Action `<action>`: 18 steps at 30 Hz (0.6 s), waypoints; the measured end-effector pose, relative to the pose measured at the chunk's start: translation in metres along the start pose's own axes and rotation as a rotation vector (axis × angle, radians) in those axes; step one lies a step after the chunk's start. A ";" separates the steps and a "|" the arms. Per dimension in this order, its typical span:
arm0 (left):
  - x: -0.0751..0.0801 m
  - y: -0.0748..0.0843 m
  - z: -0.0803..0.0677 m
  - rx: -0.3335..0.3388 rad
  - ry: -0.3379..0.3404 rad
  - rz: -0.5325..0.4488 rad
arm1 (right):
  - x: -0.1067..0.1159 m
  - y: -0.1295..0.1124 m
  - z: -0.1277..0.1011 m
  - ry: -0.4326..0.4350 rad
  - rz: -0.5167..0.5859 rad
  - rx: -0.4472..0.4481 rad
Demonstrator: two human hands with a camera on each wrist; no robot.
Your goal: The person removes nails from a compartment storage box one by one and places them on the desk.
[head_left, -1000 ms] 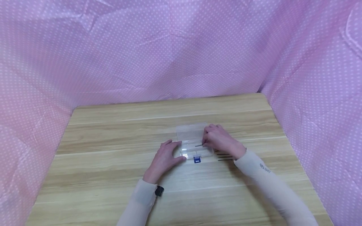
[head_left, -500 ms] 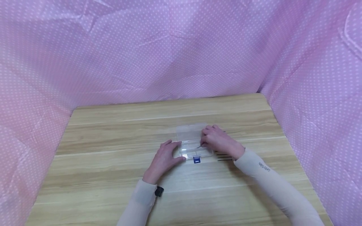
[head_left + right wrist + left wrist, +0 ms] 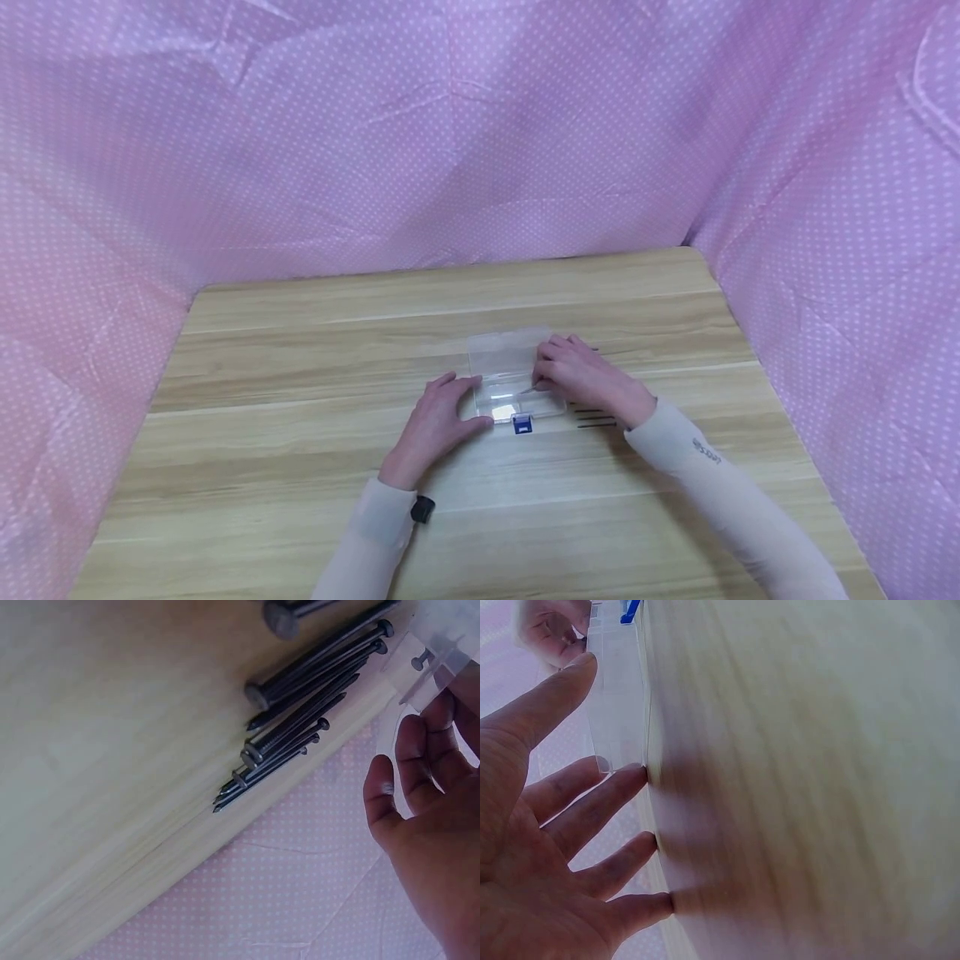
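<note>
A clear plastic box lies on the table with its lid folded back and a blue latch at the front. My left hand holds the box's left end between thumb and fingers; in the left wrist view, other fingertips of this hand touch the tabletop. Over the box's right part, my right hand pinches a thin nail pointing left. The right wrist view shows a short nail through the clear box wall; the right hand's pinching fingertips are partly hidden there.
Several dark nails lie roughly parallel on the wooden table, just right of the box and partly under my right forearm. Pink dotted cloth hangs behind the table and along its sides.
The nail in my right fingers has tilted, its left end turning lower over the box. The right hand has shifted slightly. The left hand and the box stay put.
</note>
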State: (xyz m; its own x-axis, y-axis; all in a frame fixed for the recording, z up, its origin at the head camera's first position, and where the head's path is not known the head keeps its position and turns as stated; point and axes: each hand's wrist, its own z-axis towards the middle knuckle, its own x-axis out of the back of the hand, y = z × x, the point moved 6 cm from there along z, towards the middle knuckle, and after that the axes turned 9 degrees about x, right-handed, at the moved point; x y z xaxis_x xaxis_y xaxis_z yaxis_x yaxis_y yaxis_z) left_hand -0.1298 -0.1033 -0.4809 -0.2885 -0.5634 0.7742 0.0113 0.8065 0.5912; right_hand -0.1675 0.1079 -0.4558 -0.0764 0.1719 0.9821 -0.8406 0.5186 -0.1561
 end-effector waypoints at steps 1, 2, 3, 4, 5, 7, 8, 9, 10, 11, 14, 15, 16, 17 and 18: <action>0.000 0.000 0.000 0.002 -0.001 0.000 | 0.000 0.000 0.000 0.003 0.002 -0.001; 0.000 0.000 0.000 0.003 -0.002 -0.001 | 0.001 0.000 -0.001 0.006 0.005 0.000; 0.000 0.000 0.000 0.005 -0.002 -0.003 | 0.001 -0.001 -0.001 0.009 0.009 0.001; 0.000 -0.001 0.000 0.008 -0.004 -0.005 | 0.002 -0.001 -0.002 0.010 0.012 0.003; 0.000 0.000 0.000 0.011 -0.005 -0.006 | 0.003 -0.002 -0.002 0.015 0.017 0.005; -0.001 0.000 0.000 0.015 -0.009 -0.005 | 0.004 -0.002 -0.003 0.027 0.029 0.016; -0.001 0.000 -0.001 0.011 -0.007 -0.004 | 0.004 -0.003 -0.003 0.035 0.035 0.025; 0.000 0.000 -0.001 0.008 -0.005 -0.002 | 0.004 -0.003 -0.004 0.045 0.044 0.033; 0.000 0.001 -0.001 0.004 -0.004 0.001 | 0.004 -0.002 -0.005 0.054 0.051 0.042; 0.000 0.001 -0.001 0.000 -0.002 0.002 | 0.004 -0.002 -0.006 0.065 0.057 0.050; 0.001 0.002 -0.002 -0.013 0.007 0.006 | 0.004 0.000 -0.008 0.093 0.072 0.065; 0.001 0.002 -0.002 -0.014 0.008 0.005 | 0.004 0.001 -0.009 0.102 0.074 0.066; 0.001 0.002 -0.002 -0.015 0.008 0.005 | 0.004 0.001 -0.010 0.108 0.074 0.064; 0.001 0.002 -0.002 -0.016 0.009 0.006 | 0.004 0.002 -0.011 0.112 0.079 0.062; 0.001 0.002 -0.001 -0.017 0.009 0.008 | 0.005 0.002 -0.011 0.116 0.086 0.059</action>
State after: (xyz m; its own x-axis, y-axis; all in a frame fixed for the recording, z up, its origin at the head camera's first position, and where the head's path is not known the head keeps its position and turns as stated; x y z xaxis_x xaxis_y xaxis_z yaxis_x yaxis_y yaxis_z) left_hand -0.1288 -0.1025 -0.4785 -0.2797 -0.5588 0.7807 0.0297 0.8077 0.5888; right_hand -0.1638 0.1196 -0.4530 -0.0894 0.3109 0.9462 -0.8640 0.4484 -0.2290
